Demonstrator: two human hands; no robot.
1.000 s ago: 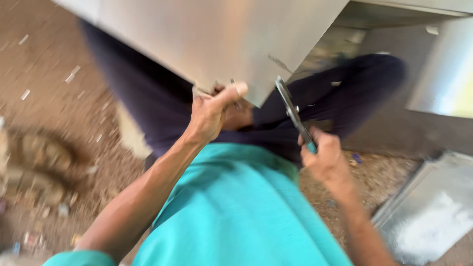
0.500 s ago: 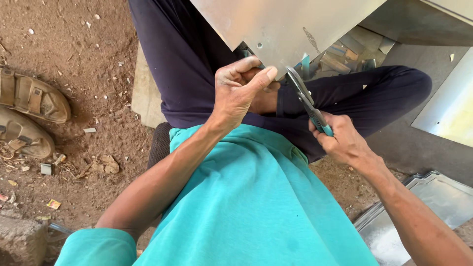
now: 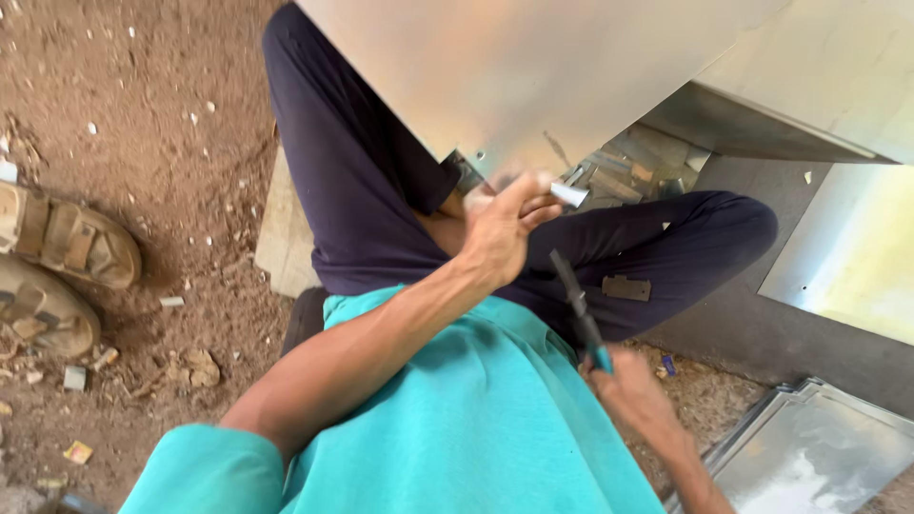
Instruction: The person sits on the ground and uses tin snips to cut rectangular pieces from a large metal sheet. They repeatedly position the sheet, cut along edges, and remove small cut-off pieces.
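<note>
Silver sheet metal (image 3: 533,76) pinched by left hand (image 3: 500,228); right hand (image 3: 633,390) grips dark snips (image 3: 576,305).

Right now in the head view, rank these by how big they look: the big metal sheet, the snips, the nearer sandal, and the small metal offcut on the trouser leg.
1. Metal sheet, by far the largest.
2. Nearer sandal, though partly cut off by the frame edge.
3. Snips, held in the right hand; long but thin, so close to the sandal.
4. Metal offcut, smallest.

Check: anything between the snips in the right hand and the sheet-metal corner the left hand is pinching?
Nothing visible. The snips in the right hand sit below the left hand, apart from the metal sheet; only open air and the dark trouser leg behind.
</note>
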